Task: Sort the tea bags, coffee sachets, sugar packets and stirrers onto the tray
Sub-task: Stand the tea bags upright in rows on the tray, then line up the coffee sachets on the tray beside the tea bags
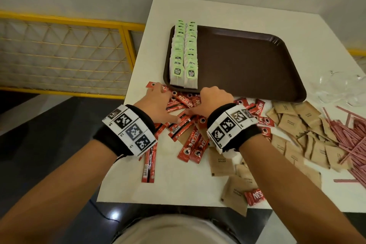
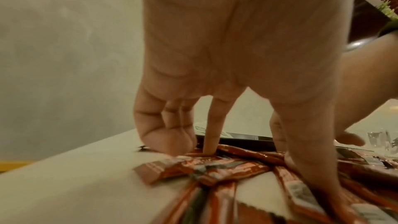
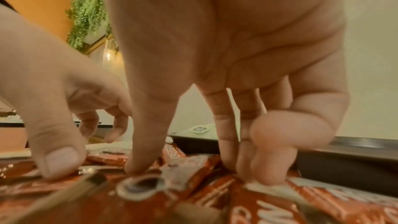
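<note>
Stirrers (image 1: 350, 134) cut off rightward

tray (image 1: 247, 65) right and middle floor bare, open from above; tea bags (image 1: 184, 53) in two rows fill its left strip; coffee sachets (image 1: 190, 125) heaped against tray's near rim, both hands on them; sugar packets (image 1: 297, 125) and stirrers (image 1: 348, 134) crowd table (image 1: 178, 190) right side; near-left table patch free

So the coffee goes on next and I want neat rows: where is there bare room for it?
The brown plastic tray is bare right of the two rows of green-tagged tea bags. The white table is bare at its near-left edge. Crowded: red coffee sachets under both hands, brown sugar packets and pink stirrers to the right.
</note>
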`<act>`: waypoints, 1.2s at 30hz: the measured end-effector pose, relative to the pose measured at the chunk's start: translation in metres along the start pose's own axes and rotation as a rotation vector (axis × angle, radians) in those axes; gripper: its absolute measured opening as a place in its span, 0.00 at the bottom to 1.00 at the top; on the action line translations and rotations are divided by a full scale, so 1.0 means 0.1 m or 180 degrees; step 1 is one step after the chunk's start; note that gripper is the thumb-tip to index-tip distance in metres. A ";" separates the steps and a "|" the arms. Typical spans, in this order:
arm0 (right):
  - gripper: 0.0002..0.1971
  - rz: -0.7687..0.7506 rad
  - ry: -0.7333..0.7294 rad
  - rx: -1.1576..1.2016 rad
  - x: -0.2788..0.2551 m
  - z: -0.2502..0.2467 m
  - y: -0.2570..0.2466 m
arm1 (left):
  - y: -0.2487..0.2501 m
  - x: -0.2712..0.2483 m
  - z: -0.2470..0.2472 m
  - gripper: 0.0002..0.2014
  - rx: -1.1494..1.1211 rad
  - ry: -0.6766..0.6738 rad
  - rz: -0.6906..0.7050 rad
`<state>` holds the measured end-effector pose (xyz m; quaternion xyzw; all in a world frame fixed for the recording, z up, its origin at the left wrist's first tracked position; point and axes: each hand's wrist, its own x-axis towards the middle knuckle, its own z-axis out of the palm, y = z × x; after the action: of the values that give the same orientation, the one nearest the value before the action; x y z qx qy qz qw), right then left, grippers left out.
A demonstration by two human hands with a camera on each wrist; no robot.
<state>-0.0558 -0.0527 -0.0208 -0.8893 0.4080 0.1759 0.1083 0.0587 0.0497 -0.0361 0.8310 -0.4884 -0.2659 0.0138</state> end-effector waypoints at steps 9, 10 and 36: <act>0.16 -0.0009 -0.0017 0.0497 0.00 0.01 0.00 | 0.13 0.06 0.07 0.31 -0.0024 -0.0072 0.0163; 0.15 0.0001 -0.0025 0.0554 0.01 0.02 0.00 | 0.15 0.07 0.08 0.28 -0.0040 -0.0095 0.0198; 0.14 -0.0156 0.0399 0.2963 -0.12 -0.27 0.45 | -0.06 0.01 -0.29 0.07 -0.4069 -0.0683 0.0242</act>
<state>-0.0910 -0.0825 0.0066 -0.7645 0.4281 -0.0824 0.4749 0.0771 0.0454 -0.0133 0.6099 -0.2615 -0.5850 0.4662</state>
